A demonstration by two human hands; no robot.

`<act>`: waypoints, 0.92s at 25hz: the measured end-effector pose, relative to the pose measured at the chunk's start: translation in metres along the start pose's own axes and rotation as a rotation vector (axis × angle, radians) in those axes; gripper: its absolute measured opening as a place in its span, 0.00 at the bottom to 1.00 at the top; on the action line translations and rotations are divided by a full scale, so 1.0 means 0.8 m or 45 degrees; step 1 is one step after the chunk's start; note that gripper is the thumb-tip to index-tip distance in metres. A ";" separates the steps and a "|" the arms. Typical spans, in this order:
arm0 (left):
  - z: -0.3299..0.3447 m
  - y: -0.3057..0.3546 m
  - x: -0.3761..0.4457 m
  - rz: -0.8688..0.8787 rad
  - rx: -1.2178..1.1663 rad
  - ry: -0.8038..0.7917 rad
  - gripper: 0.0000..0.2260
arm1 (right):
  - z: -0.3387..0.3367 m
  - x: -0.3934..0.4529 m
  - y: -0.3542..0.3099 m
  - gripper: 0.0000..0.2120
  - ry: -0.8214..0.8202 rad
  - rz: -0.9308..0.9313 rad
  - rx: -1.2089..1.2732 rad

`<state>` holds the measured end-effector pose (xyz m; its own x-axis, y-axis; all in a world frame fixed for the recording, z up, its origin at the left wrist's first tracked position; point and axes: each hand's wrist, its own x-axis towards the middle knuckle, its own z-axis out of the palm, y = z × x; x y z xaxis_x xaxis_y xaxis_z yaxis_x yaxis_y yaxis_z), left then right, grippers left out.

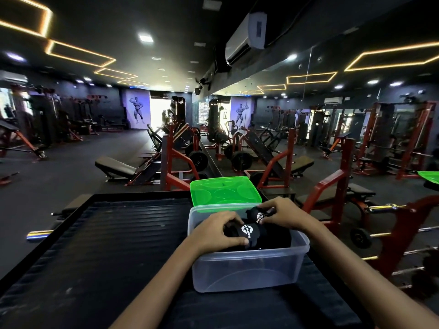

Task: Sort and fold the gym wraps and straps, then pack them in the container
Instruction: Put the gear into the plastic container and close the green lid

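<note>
A clear plastic container (pixel 249 267) stands on a black ribbed platform (pixel 107 245). Inside it lie folded black gym wraps with white logos. My left hand (pixel 213 231) grips one black wrap (pixel 247 231) at the container's left side, thumb under it. My right hand (pixel 282 213) pinches a second black wrap (pixel 257 214) at the far right corner of the container. Both hands are over the open container. The green lid (pixel 223 193) lies flat just behind the container.
Red and black weight machines and benches (pixel 180 160) fill the floor beyond the platform. A barbell rack (pixel 392 224) with bars stands close on the right. A mirror wall runs along the right side. The platform's left part holds nothing.
</note>
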<state>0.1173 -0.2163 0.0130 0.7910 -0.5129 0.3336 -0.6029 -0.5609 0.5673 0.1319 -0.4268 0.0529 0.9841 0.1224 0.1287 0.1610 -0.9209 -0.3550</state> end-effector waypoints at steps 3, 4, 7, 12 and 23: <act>0.003 -0.006 0.003 0.070 0.071 -0.027 0.18 | -0.004 0.009 -0.006 0.24 0.006 0.068 -0.072; 0.004 -0.008 0.003 0.080 0.100 -0.035 0.19 | -0.004 0.013 -0.009 0.23 -0.036 0.095 -0.082; 0.004 -0.008 0.004 0.091 0.122 -0.044 0.21 | -0.013 0.024 -0.006 0.20 -0.177 0.249 0.080; 0.002 -0.005 0.002 0.081 0.063 -0.024 0.20 | 0.005 0.009 0.004 0.14 -0.080 0.284 0.137; -0.011 0.002 -0.004 -0.119 -0.385 0.069 0.15 | 0.026 -0.042 -0.036 0.21 -0.118 -0.429 -0.081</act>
<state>0.1150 -0.2101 0.0195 0.8507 -0.4286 0.3044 -0.4756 -0.3809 0.7929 0.0960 -0.3971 0.0397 0.8794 0.4539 0.1433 0.4759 -0.8439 -0.2477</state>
